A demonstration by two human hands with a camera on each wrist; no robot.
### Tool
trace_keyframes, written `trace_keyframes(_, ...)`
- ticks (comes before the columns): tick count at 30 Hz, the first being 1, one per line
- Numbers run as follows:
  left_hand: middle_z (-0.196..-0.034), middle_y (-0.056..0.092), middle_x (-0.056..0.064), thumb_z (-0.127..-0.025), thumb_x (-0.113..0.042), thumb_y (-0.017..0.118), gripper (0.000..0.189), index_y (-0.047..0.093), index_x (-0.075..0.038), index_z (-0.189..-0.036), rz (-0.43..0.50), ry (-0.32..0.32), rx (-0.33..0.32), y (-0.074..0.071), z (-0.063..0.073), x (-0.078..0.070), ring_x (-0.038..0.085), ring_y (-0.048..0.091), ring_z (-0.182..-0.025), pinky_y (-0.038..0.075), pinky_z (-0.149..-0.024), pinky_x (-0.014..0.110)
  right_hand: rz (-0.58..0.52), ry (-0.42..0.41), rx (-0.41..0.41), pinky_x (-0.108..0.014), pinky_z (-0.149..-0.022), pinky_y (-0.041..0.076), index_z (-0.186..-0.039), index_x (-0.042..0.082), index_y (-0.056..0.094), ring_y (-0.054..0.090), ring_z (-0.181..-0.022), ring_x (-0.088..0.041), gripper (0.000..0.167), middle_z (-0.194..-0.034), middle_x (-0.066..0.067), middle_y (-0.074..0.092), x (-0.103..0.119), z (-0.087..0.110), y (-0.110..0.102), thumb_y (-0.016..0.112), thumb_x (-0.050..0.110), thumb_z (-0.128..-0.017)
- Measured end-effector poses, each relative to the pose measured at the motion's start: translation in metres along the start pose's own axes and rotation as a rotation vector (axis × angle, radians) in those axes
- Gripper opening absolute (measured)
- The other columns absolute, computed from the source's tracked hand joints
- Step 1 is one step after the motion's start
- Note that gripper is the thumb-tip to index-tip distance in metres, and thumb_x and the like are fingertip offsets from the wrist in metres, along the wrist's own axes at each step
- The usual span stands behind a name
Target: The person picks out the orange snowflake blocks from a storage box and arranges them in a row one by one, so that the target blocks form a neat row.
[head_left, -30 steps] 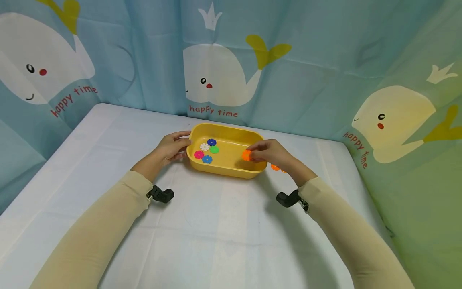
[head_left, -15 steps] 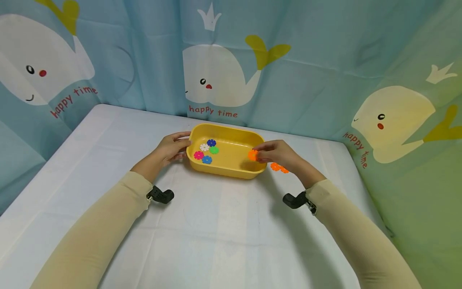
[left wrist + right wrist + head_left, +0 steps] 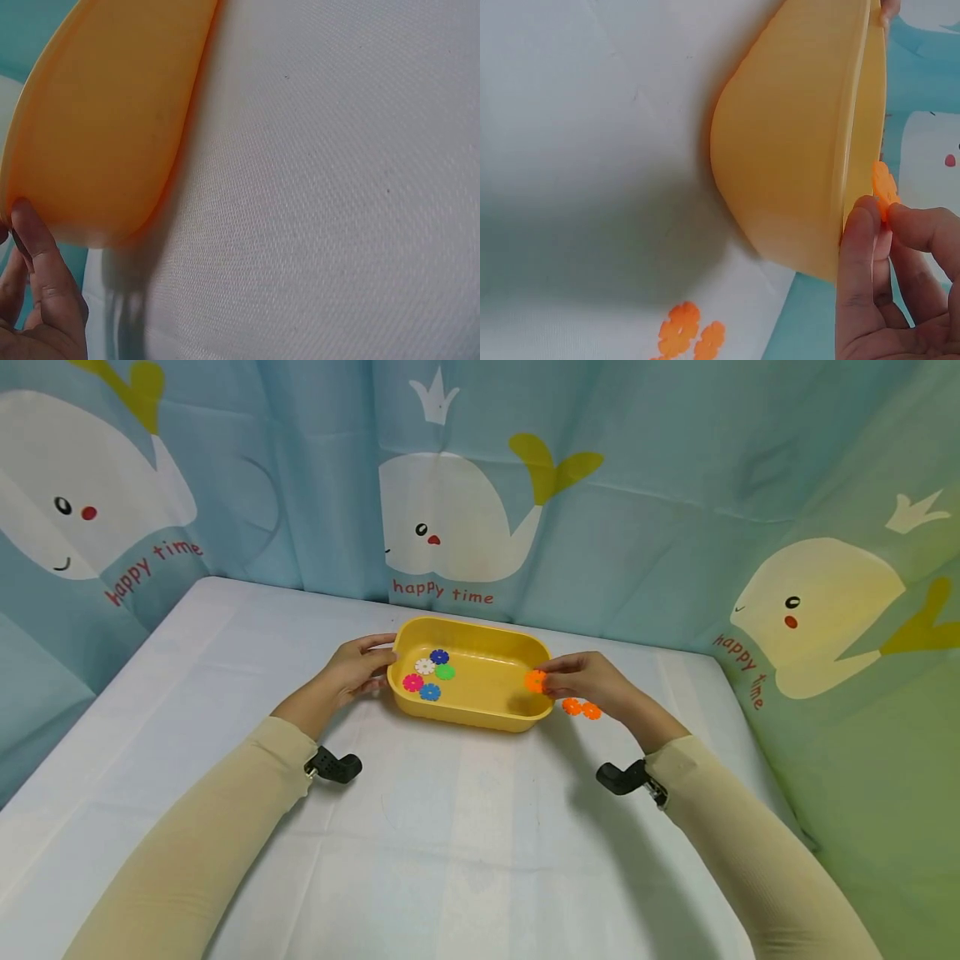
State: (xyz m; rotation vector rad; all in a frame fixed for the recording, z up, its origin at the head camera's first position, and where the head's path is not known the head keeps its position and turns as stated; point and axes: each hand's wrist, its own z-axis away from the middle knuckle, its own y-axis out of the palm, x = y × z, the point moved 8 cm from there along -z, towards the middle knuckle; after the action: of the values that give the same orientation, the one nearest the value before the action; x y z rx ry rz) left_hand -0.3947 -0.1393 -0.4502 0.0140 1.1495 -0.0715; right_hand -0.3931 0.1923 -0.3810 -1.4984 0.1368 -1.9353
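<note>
A yellow plastic basin (image 3: 487,714) stands on the table. At its left end my left hand (image 3: 352,670) grips the rim; the left wrist view shows a digit of that hand (image 3: 49,292) against the basin's wall (image 3: 105,142). Above the basin's right end, my right hand (image 3: 585,681) pinches an orange snowflake disc (image 3: 536,682) between thumb and fingertips, seen also in the right wrist view as an orange disc (image 3: 884,187). Inside the basin's left half lie several discs: dark blue (image 3: 439,657), white (image 3: 425,667), green (image 3: 446,672), pink (image 3: 413,682) and blue (image 3: 430,692).
Just right of the basin, on the white tablecloth (image 3: 465,827), lie more orange discs (image 3: 592,711). A blue curtain (image 3: 645,560) printed with whales hangs behind the table. Each sleeve cuff carries a black wrist camera mount (image 3: 622,778).
My right hand has moved right with the orange disc, from over the basin's inside to near its right rim. The left hand and the basin have stayed in place.
</note>
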Motion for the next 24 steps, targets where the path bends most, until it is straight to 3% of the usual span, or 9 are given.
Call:
trace_keyframes(5, -0.134, 0.06, 0.008, -0.098, -0.024, 0.061, 0.049, 0.048, -0.026, -0.146, 0.001, -0.002, 0.0, 0.0, -0.001, 0.0, 0.007, 0.062, -0.061, 0.05, -0.055, 0.015, -0.011, 0.002, -0.003, -0.044, -0.099, 0.05, -0.131, -0.007, 0.057, 0.07, -0.103, -0.027, 0.039, -0.108, -0.009, 0.073, -0.002, 0.002, -0.004, 0.062, 0.012, -0.097)
trace_keyframes(15, -0.132, 0.06, 0.008, -0.098, -0.025, 0.061, 0.05, 0.048, -0.027, -0.146, 0.003, -0.018, -0.007, 0.0, -0.001, 0.001, 0.008, 0.06, -0.06, 0.049, -0.055, 0.015, 0.009, 0.006, -0.007, -0.038, -0.096, 0.053, -0.133, -0.007, 0.056, 0.071, -0.099, -0.021, 0.041, -0.117, -0.014, 0.07, -0.007, 0.006, -0.014, 0.061, 0.013, -0.098)
trace_keyframes(24, -0.135, 0.058, 0.008, -0.098, -0.025, 0.061, 0.05, 0.047, -0.027, -0.146, 0.008, -0.02, -0.003, 0.0, -0.003, 0.001, 0.008, 0.06, -0.061, 0.05, -0.056, 0.015, -0.004, -0.004, -0.004, -0.038, -0.095, 0.053, -0.131, -0.009, 0.056, 0.072, -0.094, -0.018, 0.038, -0.108, -0.009, 0.072, -0.012, 0.008, -0.021, 0.06, 0.009, -0.097)
